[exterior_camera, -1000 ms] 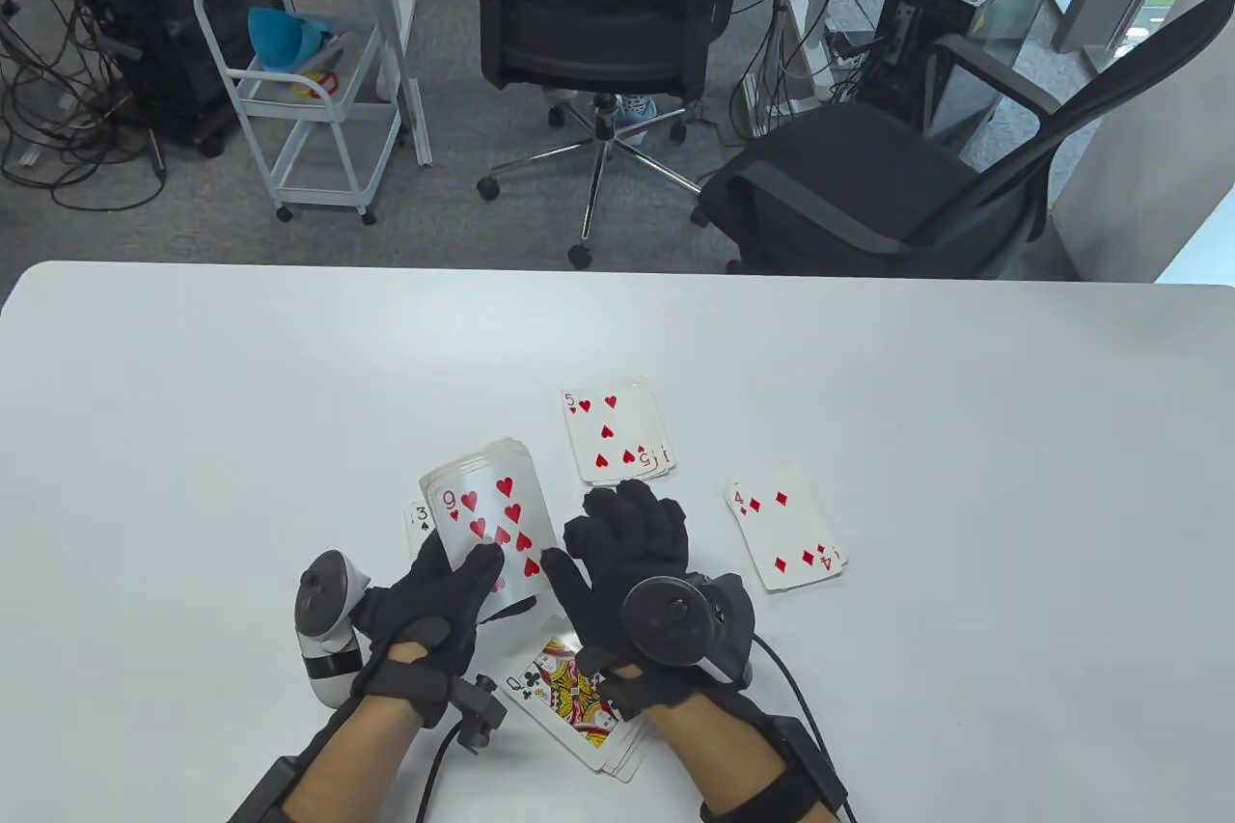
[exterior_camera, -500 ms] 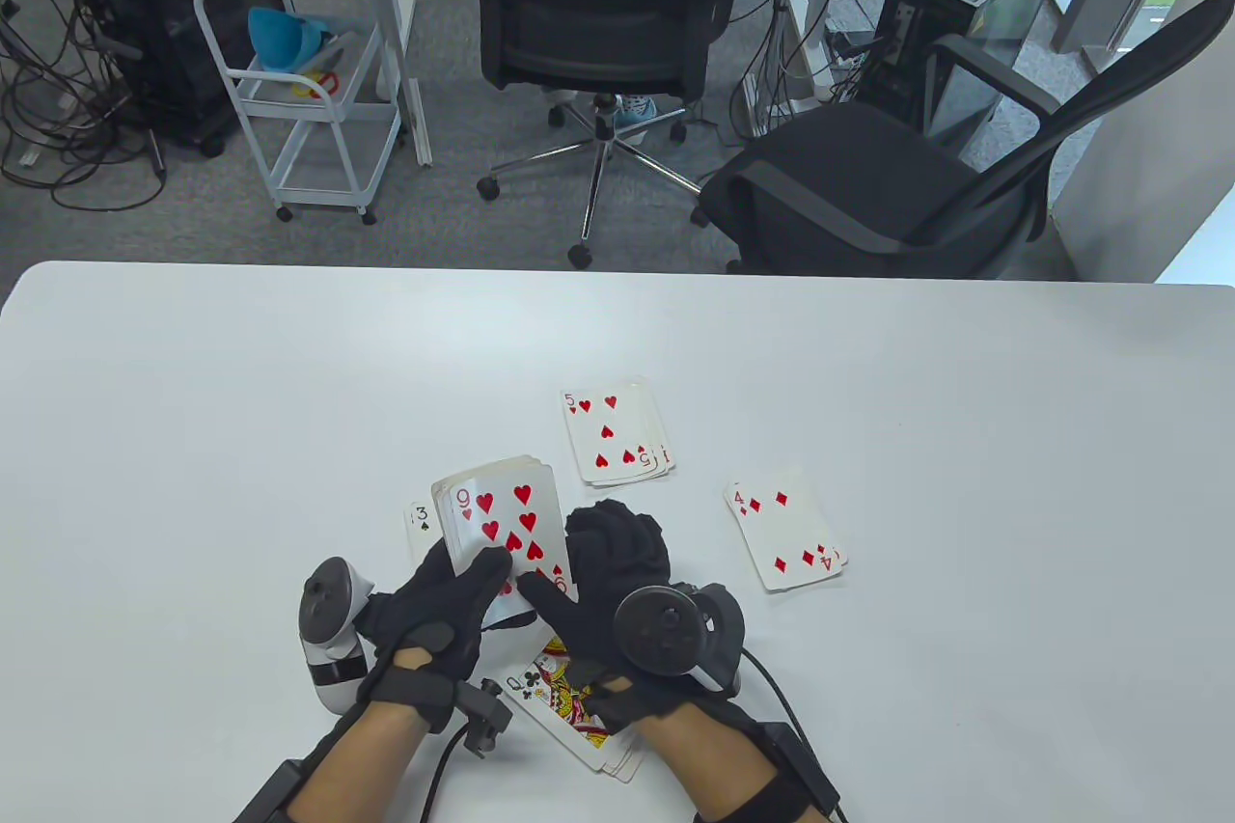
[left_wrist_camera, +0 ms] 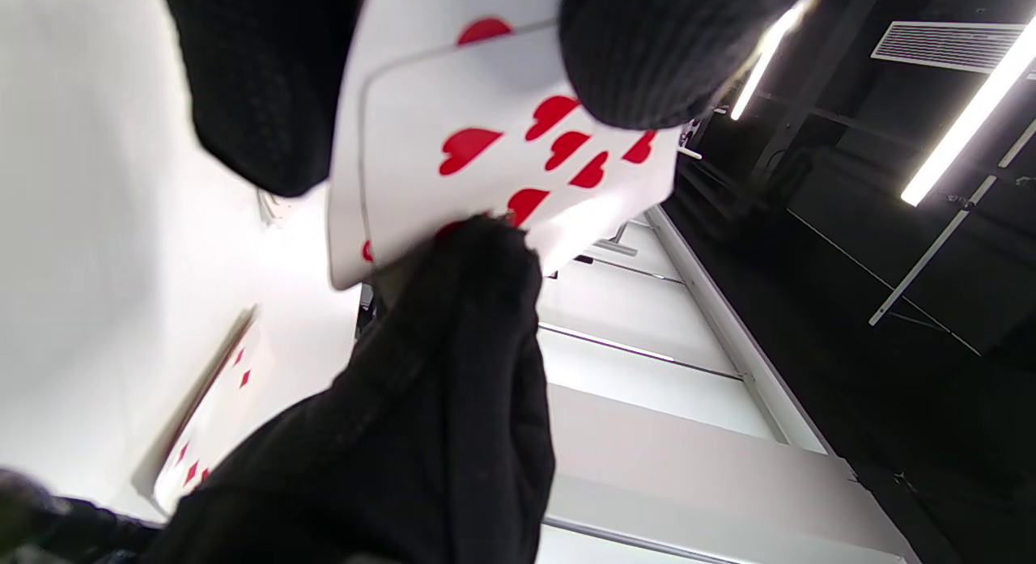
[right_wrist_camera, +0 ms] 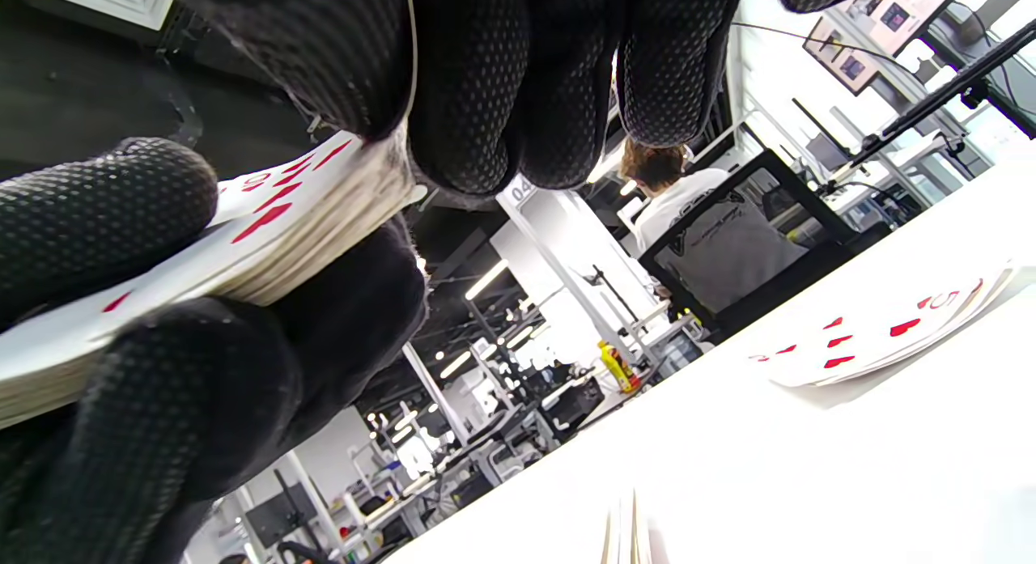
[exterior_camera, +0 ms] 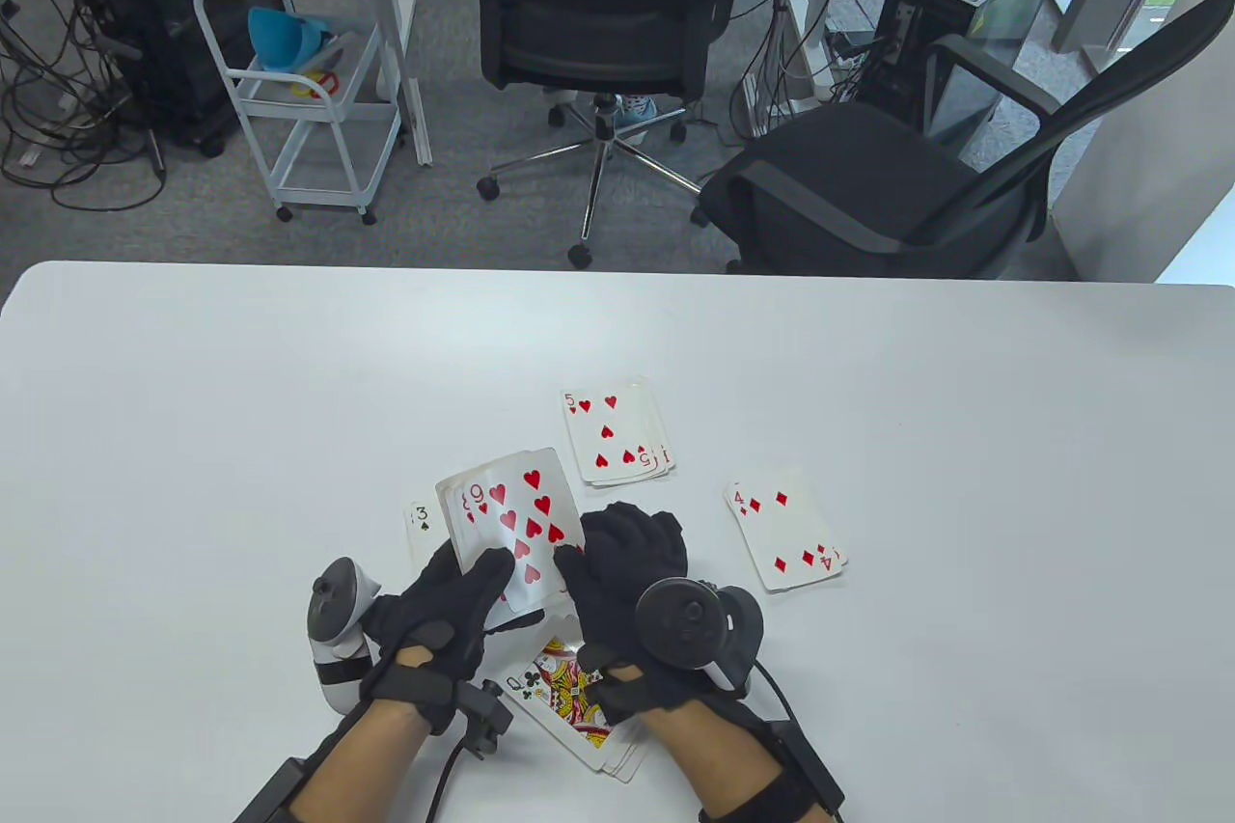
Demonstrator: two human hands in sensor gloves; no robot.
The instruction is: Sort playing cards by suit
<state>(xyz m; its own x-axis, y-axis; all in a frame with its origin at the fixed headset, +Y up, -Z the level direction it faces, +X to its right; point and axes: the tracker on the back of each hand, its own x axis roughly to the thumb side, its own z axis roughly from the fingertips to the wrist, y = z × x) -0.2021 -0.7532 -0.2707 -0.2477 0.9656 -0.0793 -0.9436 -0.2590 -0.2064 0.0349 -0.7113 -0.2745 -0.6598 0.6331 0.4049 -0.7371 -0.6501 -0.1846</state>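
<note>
Deck gripped above four face-up piles on the table [exterior_camera: 193, 360].
Nearest, queen-of-clubs pile [exterior_camera: 564, 693]; left hand [exterior_camera: 439, 616] clasping the deck [exterior_camera: 497, 524], right hand [exterior_camera: 622, 567] pinching its nine of hearts [exterior_camera: 531, 524]; beyond, spade three [exterior_camera: 420, 519], diamond four [exterior_camera: 783, 529], heart five [exterior_camera: 613, 432].

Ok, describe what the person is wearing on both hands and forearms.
Both hands, left and right, wear black knit gloves with a dotted texture. The left tracker is white and grey, the right tracker dark grey. Black straps circle the wrists, and black cables run back along bare forearms.
</note>
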